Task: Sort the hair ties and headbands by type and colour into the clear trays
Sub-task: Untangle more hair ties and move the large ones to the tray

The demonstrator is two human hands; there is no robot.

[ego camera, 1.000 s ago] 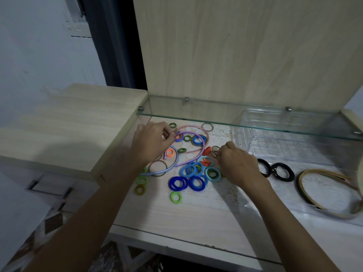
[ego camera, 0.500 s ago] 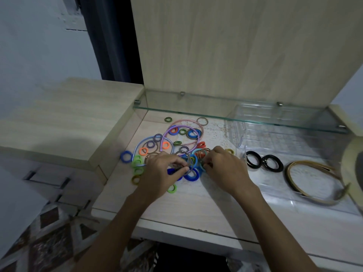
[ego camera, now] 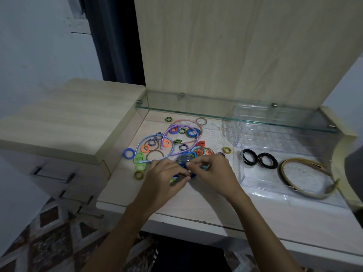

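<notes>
Blue hair ties [ego camera: 187, 155] sit bunched in the head view's mixed pile, where the left hand [ego camera: 164, 176] and right hand [ego camera: 211, 172] meet, fingers curled and pinching at tangled ties between them. Two black ties [ego camera: 259, 159] already lie in the clear tray [ego camera: 243, 174]. Risk, as I judge it: snagged loops drag neighbours along, muddling colours.

My left hand [ego camera: 167, 177] and right hand [ego camera: 214, 173] hide blue ties [ego camera: 186, 156] beneath; pinched item blurred.
</notes>
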